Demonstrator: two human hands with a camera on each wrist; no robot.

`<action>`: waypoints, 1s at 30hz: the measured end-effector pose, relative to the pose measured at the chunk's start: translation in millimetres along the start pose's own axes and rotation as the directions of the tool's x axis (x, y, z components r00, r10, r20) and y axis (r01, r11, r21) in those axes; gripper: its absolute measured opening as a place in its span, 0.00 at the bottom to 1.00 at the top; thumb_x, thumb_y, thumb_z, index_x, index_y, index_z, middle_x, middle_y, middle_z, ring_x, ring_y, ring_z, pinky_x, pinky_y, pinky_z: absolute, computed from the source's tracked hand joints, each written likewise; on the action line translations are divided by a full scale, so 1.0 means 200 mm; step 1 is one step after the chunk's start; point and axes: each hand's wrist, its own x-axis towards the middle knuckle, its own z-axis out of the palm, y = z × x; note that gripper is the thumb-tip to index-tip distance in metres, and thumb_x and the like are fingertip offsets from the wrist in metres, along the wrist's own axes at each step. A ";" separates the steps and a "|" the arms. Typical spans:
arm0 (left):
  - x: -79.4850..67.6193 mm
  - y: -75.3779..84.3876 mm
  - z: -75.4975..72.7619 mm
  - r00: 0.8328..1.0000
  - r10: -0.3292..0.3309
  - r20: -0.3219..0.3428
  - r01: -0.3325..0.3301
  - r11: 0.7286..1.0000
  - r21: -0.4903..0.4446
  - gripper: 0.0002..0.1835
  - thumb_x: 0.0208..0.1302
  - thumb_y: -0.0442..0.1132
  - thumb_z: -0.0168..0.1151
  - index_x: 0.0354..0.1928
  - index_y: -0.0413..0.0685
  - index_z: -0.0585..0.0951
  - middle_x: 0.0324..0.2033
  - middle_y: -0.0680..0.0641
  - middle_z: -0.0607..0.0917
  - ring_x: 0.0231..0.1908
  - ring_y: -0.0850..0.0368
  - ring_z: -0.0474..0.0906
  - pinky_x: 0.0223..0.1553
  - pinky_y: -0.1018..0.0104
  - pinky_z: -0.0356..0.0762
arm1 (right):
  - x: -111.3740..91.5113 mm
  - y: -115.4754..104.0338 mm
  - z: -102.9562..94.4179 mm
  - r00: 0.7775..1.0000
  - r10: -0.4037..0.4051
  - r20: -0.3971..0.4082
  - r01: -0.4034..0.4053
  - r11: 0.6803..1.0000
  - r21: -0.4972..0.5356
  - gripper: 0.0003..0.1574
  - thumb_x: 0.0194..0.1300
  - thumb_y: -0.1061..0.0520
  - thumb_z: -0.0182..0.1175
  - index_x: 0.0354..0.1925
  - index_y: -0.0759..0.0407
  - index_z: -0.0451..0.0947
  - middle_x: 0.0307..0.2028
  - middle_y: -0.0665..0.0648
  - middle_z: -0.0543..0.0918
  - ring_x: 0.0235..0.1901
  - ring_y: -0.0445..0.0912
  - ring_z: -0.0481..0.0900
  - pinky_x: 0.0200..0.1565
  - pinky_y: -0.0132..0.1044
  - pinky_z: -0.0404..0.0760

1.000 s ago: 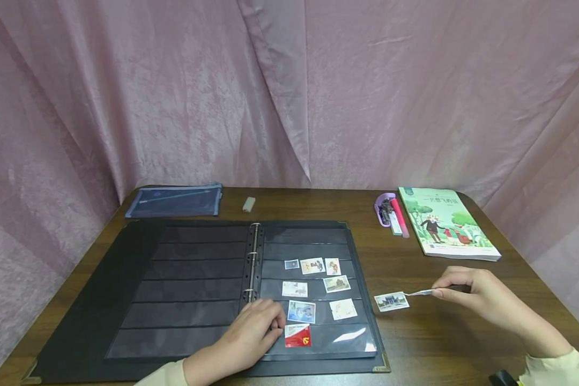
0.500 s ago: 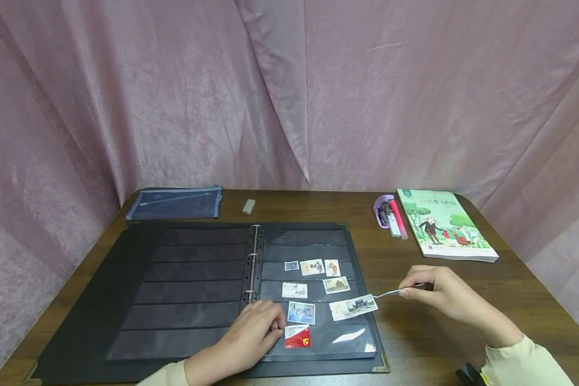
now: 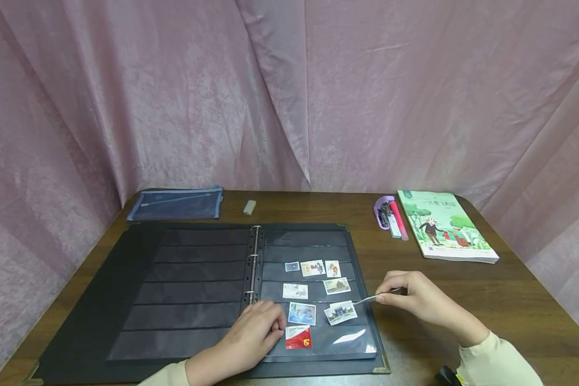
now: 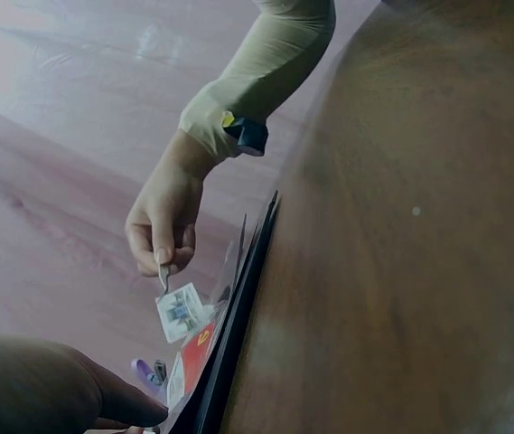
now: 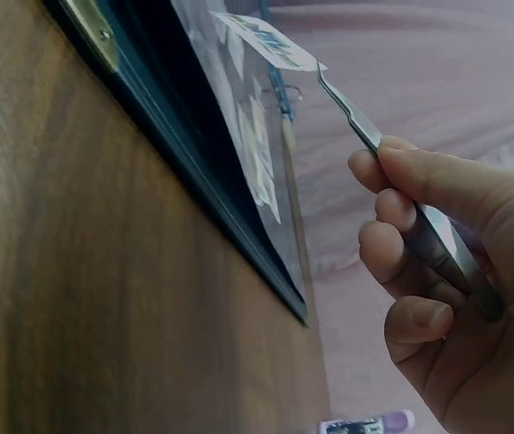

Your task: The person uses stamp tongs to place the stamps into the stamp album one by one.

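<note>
My right hand [image 3: 417, 296] pinches a pair of metal tweezers [image 5: 350, 116] between thumb and fingers. At the tweezers' tip is a postage stamp [image 3: 341, 314] picturing a building, tilted in the right wrist view [image 5: 275, 43]. It hovers over the right page of an open black stamp album [image 3: 188, 343], covering most of a pale stamp there. My left hand [image 3: 253, 329] rests on the album's lower middle, fingers loosely bent, beside a red and white stamp [image 3: 298, 338]. A blue stamp [image 3: 302, 313] lies just above that one. Several more stamps sit in the strips higher up.
Behind the album lie a blue mesh pouch [image 3: 176, 203] and a small eraser [image 3: 249, 207]. At the right back are a purple item [image 3: 380, 213], a pink pen-like stick [image 3: 398, 220] and a green picture book [image 3: 446, 225]. Pink curtains hang behind the wooden table [image 3: 463, 284].
My right hand has moved left, carrying the stamp in the tweezers from the table beside the album to above the right page. The left hand has stayed put.
</note>
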 end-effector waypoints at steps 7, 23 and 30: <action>0.00 0.00 0.00 1.000 0.004 -0.002 -0.004 1.000 0.000 0.11 0.52 0.38 0.63 0.26 0.61 0.70 0.23 0.65 0.67 0.30 0.71 0.61 0.37 0.71 0.61 | 0.01 0.00 0.05 1.000 0.027 0.002 -0.027 1.000 0.001 0.04 0.56 0.54 0.61 0.29 0.50 0.82 0.25 0.43 0.79 0.26 0.31 0.71 0.30 0.27 0.71; 0.00 -0.01 0.00 1.000 0.004 -0.001 -0.004 1.000 0.011 0.11 0.52 0.39 0.63 0.26 0.61 0.69 0.23 0.65 0.67 0.30 0.71 0.61 0.37 0.70 0.61 | -0.01 0.00 0.08 0.999 0.035 -0.026 -0.036 0.997 -0.068 0.05 0.56 0.51 0.60 0.28 0.47 0.82 0.25 0.39 0.78 0.26 0.29 0.70 0.30 0.25 0.70; 0.00 0.00 0.00 1.000 0.012 -0.006 -0.012 1.000 0.000 0.11 0.52 0.38 0.63 0.26 0.60 0.70 0.23 0.65 0.67 0.30 0.71 0.61 0.37 0.71 0.60 | -0.01 0.00 0.10 0.998 0.065 0.001 -0.065 0.996 -0.066 0.06 0.57 0.49 0.59 0.28 0.45 0.81 0.25 0.39 0.77 0.26 0.29 0.69 0.29 0.25 0.69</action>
